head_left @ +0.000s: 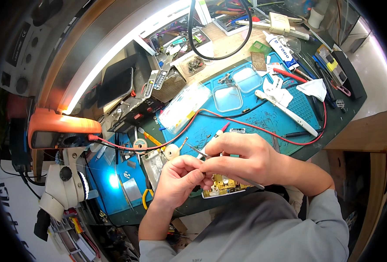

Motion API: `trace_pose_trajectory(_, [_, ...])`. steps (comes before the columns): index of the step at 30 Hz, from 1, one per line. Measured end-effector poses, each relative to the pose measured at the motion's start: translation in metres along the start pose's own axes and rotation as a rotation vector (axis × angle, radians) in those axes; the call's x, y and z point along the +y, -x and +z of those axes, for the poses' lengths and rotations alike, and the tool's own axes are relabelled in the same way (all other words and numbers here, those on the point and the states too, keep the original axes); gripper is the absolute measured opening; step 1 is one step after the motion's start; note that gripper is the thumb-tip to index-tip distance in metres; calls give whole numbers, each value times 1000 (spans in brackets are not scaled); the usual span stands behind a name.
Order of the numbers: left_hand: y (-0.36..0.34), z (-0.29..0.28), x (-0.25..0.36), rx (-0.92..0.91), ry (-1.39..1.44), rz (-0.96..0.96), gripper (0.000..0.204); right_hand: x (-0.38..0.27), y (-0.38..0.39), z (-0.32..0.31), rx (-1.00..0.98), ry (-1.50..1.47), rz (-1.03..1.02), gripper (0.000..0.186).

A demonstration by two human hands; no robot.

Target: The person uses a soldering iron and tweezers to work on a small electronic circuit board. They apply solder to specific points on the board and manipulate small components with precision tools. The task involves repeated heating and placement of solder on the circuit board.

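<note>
My right hand (250, 159) is closed around a pair of metal tweezers (254, 184); their thin tips point up and left past my fingers, and the rear end sticks out below the palm. My left hand (180, 178) meets it, thumb and fingers pinched together. Whatever sits between those fingertips is too small and covered to make out. Just below the hands, at the near edge of the bench, lies an opened device with yellow-gold insides and a white edge (224, 187), partly hidden by my right hand. A small circuit piece (237, 130) rests on the mat beyond.
Across the blue mat (189, 135) runs a red lead from an orange multimeter (65, 126) at left. Clear plastic boxes (228, 98), a white-handled tool (285, 112) and a glue tube (282, 51) lie farther back. A microscope (62, 187) stands at left; yellow-handled pliers (146, 198) lie near my left wrist.
</note>
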State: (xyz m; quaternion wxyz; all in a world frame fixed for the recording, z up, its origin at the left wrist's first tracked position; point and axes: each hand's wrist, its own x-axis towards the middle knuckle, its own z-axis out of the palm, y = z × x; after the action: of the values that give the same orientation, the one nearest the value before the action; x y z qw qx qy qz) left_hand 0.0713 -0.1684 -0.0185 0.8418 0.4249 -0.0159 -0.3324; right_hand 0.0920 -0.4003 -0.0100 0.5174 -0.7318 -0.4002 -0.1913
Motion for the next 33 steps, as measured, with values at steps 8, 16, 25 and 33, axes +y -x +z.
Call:
trace_pose_trajectory(8, [-2, 4, -1, 15, 53, 12, 13, 2, 3, 2, 20, 63, -28, 26])
trace_pose_trajectory(16, [-7, 7, 3, 41, 110, 133, 14, -8, 4, 4, 182, -201, 151, 36])
trace_pose_trajectory(25, [-8, 3, -7, 57, 147, 150, 13, -4, 12, 10, 213, -229, 86, 29])
trace_pose_trajectory(33, [-7, 5, -8, 114, 91, 219, 16, -3, 12, 7, 136, -228, 121, 24])
